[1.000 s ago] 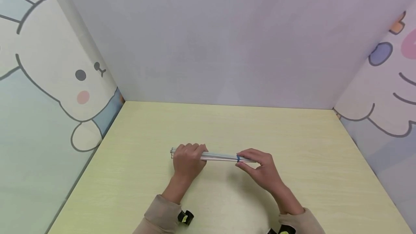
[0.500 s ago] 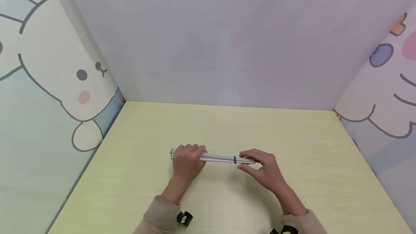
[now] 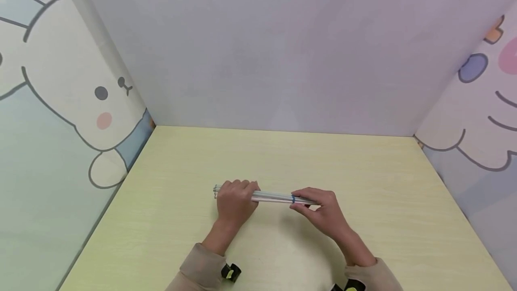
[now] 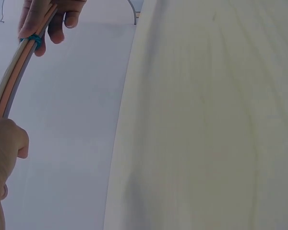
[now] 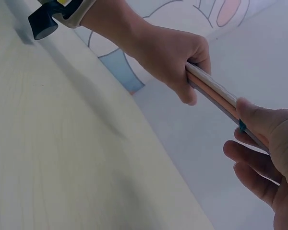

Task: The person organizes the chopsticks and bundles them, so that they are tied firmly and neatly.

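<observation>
A bundle of thin, straight sticks, in white, grey and pale pink, is held level above the table. My left hand grips it near its left end, fingers wrapped over the top, and the stick ends poke out past the palm. Around the right part of the bundle runs a blue band, which looks teal in both wrist views. With thumb and fingertips, my right hand pinches the bundle right at this band. In the right wrist view the lower fingers stand free of the sticks. The right stick ends are partly hidden by that hand.
The pale wooden table reaches back to a plain grey-white wall. Side panels with cartoon animals stand left and right. Dark wrist cameras are strapped near both beige sleeves.
The blue band sits slightly closer to my left hand than a second ago. My right fingers drew back right along the bundle, then returned left onto the band. The left hand kept its grip.
</observation>
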The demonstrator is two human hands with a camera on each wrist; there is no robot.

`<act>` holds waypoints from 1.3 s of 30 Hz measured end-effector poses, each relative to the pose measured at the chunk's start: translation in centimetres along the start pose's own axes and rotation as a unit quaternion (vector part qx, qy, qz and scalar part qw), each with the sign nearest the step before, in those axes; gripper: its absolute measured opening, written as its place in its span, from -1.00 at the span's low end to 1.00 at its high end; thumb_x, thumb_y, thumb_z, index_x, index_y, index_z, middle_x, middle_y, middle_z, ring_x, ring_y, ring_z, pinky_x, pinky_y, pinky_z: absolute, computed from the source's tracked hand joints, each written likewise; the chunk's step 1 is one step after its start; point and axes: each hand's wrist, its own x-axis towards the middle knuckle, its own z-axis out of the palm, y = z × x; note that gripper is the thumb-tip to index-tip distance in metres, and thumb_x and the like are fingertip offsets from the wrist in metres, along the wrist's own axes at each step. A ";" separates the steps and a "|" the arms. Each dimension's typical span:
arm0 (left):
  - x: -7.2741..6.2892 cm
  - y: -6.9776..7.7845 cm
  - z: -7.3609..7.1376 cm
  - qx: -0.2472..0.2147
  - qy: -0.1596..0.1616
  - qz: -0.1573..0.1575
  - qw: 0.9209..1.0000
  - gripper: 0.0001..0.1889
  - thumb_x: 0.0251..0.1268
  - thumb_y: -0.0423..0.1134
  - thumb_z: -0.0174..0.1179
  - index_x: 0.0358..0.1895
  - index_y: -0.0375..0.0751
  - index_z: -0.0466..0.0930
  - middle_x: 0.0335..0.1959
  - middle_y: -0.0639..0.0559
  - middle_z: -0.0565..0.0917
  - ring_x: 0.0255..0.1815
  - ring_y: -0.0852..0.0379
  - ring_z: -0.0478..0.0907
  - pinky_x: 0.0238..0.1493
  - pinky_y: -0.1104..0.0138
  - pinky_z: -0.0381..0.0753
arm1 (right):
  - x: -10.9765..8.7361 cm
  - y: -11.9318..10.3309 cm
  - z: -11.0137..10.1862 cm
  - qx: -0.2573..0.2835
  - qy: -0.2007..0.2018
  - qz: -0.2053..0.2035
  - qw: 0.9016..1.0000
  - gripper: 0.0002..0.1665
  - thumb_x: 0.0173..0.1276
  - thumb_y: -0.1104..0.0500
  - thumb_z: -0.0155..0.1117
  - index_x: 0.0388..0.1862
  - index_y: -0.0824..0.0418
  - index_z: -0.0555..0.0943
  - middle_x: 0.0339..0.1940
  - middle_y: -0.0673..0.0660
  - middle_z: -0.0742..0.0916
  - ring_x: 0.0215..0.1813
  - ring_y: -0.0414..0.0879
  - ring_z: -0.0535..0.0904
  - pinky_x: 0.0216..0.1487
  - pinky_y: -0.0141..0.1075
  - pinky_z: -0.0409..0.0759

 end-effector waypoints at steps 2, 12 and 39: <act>0.1 0.1 0.0 0.000 -0.003 0.004 1.000 -0.81 -0.01 -0.33 0.25 -0.70 -0.07 0.54 -0.80 0.11 0.52 -0.80 0.15 0.35 -0.67 0.28 0.38 | 0.1 -0.1 0.3 -0.001 -0.001 -0.007 1.000 -0.62 0.00 0.40 0.61 -0.15 0.21 0.78 -0.28 0.05 0.82 -0.37 -0.23 0.70 -0.40 -0.43 0.61; -0.1 0.0 0.1 0.002 -0.002 0.010 1.000 -0.80 -0.01 -0.33 0.25 -0.70 -0.07 0.53 -0.80 0.11 0.52 -0.80 0.16 0.35 -0.67 0.30 0.35 | 0.1 -0.1 0.1 -0.018 0.002 -0.022 1.000 -0.43 -0.13 0.33 0.69 -0.04 0.26 0.75 -0.21 0.10 0.82 -0.30 -0.15 0.74 -0.26 -0.43 0.62; -0.1 0.3 -0.3 0.003 -0.016 0.006 1.000 -0.82 -0.02 -0.33 0.29 -0.67 -0.07 0.56 -0.79 0.11 0.53 -0.80 0.16 0.36 -0.67 0.31 0.32 | 0.6 0.1 0.5 -0.050 -0.010 -0.056 0.997 -0.60 -0.07 0.38 0.64 -0.18 0.28 0.78 -0.28 0.07 0.82 -0.32 -0.15 0.76 -0.24 -0.44 0.64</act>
